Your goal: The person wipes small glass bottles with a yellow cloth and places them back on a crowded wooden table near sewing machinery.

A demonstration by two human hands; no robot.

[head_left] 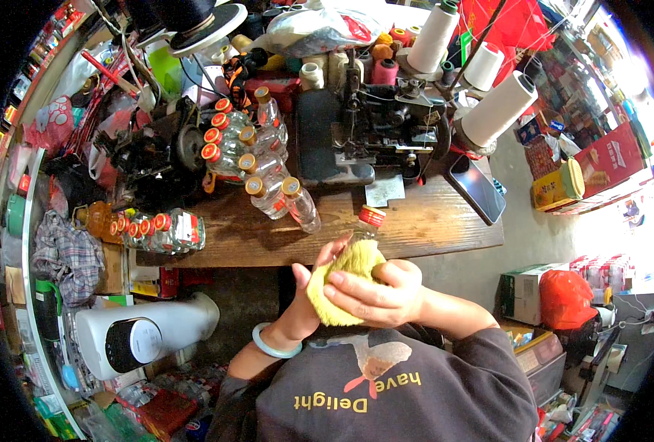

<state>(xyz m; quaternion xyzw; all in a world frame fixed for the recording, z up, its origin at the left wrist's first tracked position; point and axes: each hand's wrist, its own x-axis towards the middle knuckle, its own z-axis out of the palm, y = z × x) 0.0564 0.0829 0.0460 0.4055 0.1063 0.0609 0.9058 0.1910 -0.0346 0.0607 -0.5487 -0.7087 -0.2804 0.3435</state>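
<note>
In front of my chest, a clear glass bottle (371,216) with a red cap stands up out of a yellow-green fluffy cloth (339,293). My left hand (306,287), with a pale bangle on its wrist, is closed round the bottle's left side; the cloth hides part of its grip. Pressed over the front of the cloth is my right hand (378,295), its fingers bent round cloth and bottle. Beyond them on the wooden table (423,225) stand several clear bottles with gold caps (303,206), and behind those, bottles with red caps (227,147).
A black sewing machine (334,140) sits at the table's back, beside large white thread cones (498,110). A phone (477,188) lies at the right edge. More red-capped bottles (166,233) fill the left edge. Below left is a white appliance (146,335).
</note>
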